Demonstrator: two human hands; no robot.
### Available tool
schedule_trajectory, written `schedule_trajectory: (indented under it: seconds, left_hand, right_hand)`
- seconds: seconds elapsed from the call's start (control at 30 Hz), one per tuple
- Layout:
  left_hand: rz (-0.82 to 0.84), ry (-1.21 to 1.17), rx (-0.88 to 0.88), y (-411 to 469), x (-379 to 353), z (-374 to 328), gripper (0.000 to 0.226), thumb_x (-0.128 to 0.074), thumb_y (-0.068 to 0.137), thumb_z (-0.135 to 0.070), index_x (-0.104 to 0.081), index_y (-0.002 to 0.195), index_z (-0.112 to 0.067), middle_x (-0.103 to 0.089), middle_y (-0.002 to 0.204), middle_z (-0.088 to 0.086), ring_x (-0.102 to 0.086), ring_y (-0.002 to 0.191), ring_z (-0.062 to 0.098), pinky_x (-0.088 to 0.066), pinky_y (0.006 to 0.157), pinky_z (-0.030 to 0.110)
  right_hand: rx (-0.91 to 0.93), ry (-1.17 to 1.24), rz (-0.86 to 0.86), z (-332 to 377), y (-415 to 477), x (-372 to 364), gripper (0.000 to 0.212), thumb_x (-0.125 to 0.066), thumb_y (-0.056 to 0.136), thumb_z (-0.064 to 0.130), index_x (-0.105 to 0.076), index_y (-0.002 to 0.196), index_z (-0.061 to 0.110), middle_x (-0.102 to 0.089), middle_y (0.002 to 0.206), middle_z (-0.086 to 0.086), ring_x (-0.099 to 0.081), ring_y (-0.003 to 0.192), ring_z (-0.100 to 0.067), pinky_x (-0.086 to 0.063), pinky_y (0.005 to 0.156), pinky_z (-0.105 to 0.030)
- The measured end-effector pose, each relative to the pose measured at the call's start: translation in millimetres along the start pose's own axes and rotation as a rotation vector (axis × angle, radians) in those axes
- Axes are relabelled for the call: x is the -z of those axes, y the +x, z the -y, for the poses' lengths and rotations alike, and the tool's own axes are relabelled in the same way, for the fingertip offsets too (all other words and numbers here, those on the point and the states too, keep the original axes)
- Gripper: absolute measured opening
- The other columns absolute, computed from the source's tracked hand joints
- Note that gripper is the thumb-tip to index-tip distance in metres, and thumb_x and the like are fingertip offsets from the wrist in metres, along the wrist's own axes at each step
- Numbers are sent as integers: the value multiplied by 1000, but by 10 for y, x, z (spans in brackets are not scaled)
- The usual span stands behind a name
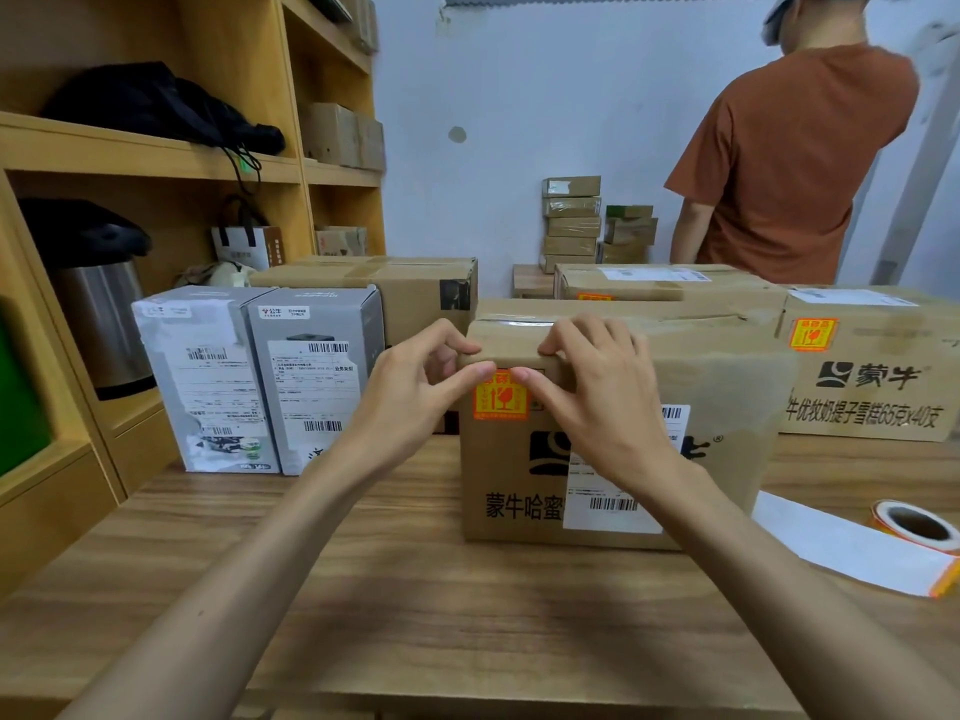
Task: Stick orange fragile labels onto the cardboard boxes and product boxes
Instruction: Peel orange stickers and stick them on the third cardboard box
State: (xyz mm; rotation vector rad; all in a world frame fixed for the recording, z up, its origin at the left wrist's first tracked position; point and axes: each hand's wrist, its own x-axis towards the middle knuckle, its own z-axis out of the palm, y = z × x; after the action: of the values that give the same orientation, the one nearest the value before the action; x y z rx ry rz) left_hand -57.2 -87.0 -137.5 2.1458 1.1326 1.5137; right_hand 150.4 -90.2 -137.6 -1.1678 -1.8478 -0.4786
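Observation:
A cardboard box (pixel 498 470) with black printing and white shipping slips stands on the wooden table (pixel 415 605) in front of me. An orange fragile label (pixel 501 403) lies flat on its front face near the upper left corner. My left hand (pixel 415 397) and my right hand (pixel 597 387) meet at the box's top front edge. Both thumbs press the label's upper corners, and the fingers curl over the top edge. A roll of orange labels (pixel 917 527) with a trailing white backing strip (pixel 841 548) lies at the right.
Two grey product boxes (pixel 208 376) (pixel 317 376) stand to the left. A box at the right (pixel 872 397) carries an orange label (pixel 813 334). More cardboard boxes (pixel 395 288) sit behind. A person in a rust shirt (pixel 779 163) stands at back right. Wooden shelves (pixel 156 163) line the left.

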Motion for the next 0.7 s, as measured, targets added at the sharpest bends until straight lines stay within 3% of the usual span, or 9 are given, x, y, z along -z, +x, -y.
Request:
schedule_trajectory:
  seconds: [0.17, 0.3, 0.4, 0.57, 0.7]
  left_hand:
    - [53, 60, -54, -24, 53, 1, 16, -70, 95, -29, -68, 110, -21, -50, 75, -4, -42, 65, 4, -34, 60, 15]
    - [119, 123, -52, -80, 16, 103, 46, -75, 86, -44, -53, 124, -29, -52, 83, -5, -46, 66, 6, -42, 61, 28]
    - [89, 184, -65, -97, -43, 155, 59, -77, 81, -50, -47, 127, -29, -51, 87, -4, -48, 65, 6, -44, 60, 32]
    - [116, 216, -132, -74, -28, 208, 60, -80, 82, -40, -44, 129, -28, -49, 88, -6, -47, 68, 6, -41, 61, 22]
    - [159, 264, -176, -75, 18, 234, 60, -79, 85, -35, -42, 132, -31, -49, 90, -8, -49, 70, 8, -45, 62, 25]
  right_hand:
    - [63, 46, 47, -108, -26, 71, 29, -55, 93, 49, -59, 101, 21, -60, 106, 5, -50, 99, -18, -38, 83, -36]
    - [126, -109, 52, -125, -78, 28, 55, -56, 83, 65, -58, 109, 16, -59, 110, 1, -51, 101, -21, -39, 84, -36]
    - [165, -213, -7, -116, -109, -37, 63, -66, 77, 65, -58, 109, 11, -60, 110, -6, -55, 100, -27, -43, 85, -40]
    - [207, -248, -9, -144, -113, -61, 62, -69, 77, 59, -58, 112, 9, -60, 114, -9, -55, 104, -30, -39, 88, -39]
    - [223, -215, 11, -193, -129, -14, 64, -67, 76, 58, -57, 117, 9, -60, 118, -9, -56, 107, -30, -35, 90, -36]
